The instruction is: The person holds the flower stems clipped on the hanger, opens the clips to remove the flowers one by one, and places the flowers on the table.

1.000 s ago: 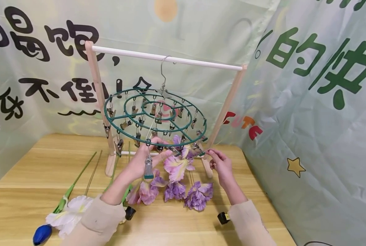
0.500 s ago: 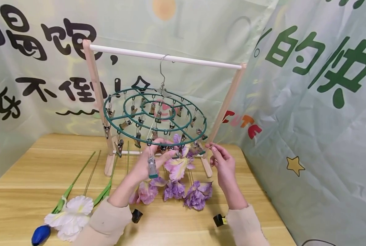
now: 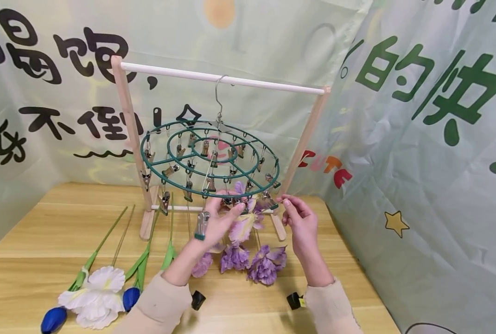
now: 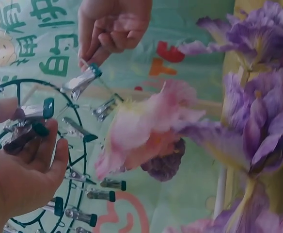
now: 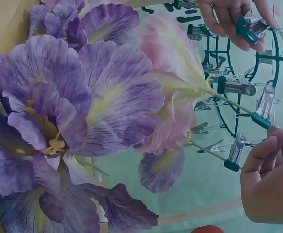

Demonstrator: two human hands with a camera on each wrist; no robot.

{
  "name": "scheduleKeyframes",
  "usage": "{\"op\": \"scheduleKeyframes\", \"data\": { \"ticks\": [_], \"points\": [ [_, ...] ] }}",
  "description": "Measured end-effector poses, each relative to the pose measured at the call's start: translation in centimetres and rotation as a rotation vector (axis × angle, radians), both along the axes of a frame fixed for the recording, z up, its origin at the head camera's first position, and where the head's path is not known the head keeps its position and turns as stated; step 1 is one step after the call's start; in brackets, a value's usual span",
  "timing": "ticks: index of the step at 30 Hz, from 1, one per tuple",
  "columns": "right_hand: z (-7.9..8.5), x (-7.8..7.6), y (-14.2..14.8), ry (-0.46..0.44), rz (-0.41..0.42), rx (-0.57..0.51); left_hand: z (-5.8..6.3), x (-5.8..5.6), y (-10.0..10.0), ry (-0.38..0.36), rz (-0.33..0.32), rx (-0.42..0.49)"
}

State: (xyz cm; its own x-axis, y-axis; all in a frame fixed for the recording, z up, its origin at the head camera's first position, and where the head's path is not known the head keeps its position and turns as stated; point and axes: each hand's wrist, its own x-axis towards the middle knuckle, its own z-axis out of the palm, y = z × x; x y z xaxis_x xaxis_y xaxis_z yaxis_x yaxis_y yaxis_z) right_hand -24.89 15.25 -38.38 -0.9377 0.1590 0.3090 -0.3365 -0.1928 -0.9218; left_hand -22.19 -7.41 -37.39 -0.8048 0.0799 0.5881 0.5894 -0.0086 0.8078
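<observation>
A green round clip hanger (image 3: 209,195) hangs by its wire hook, with metal clips dangling from its rings. My left hand (image 3: 220,222) is under the front rim, thumb and fingers around a metal clip (image 4: 30,110). My right hand (image 3: 300,222) is at the right of the rim and pinches the stem end of a pink artificial iris (image 5: 168,82). That stem runs through the green-tipped jaws of a clip (image 5: 263,109), right beside my fingertips. A second stem sits at another clip (image 5: 236,150) just below. The iris heads hang down toward the table.
A wooden stand (image 3: 124,97) with a white top bar (image 3: 223,79) carries the hanger. Purple irises (image 3: 266,264) are below it. On the left of the table (image 3: 27,250) lie a white iris (image 3: 95,301) and blue tulips (image 3: 54,320). A printed curtain (image 3: 440,195) stands behind and right.
My left hand and forearm have shifted right under the rim, uncovering a second blue tulip. The front clip swings near my wrist. My right hand stays at the stem end, nearly still.
</observation>
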Motion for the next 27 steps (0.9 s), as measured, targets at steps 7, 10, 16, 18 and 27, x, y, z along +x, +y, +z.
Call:
{"op": "scheduleKeyframes", "data": {
  "ticks": [7, 10, 16, 18, 27],
  "points": [
    [0.0, 0.4, -0.1, 0.023, 0.009, 0.011, -0.1, 0.5, 0.8, -0.102, 0.027, 0.076],
    [0.1, 0.6, -0.2, 0.032, 0.011, 0.014, -0.3, 0.7, 1.0, -0.098, 0.04, 0.102],
    [0.0, 0.9, -0.4, 0.031, 0.01, 0.022, -0.8, 1.9, 1.7, -0.164, 0.124, 0.176],
    [-0.1, 0.9, -0.4, 0.031, 0.007, 0.023, -1.0, 2.4, 1.9, -0.176, 0.187, 0.169],
    [-0.3, 0.7, -0.3, 0.032, -0.001, 0.012, -1.7, 4.7, 3.3, -0.043, 0.392, 0.113]
  ]
}}
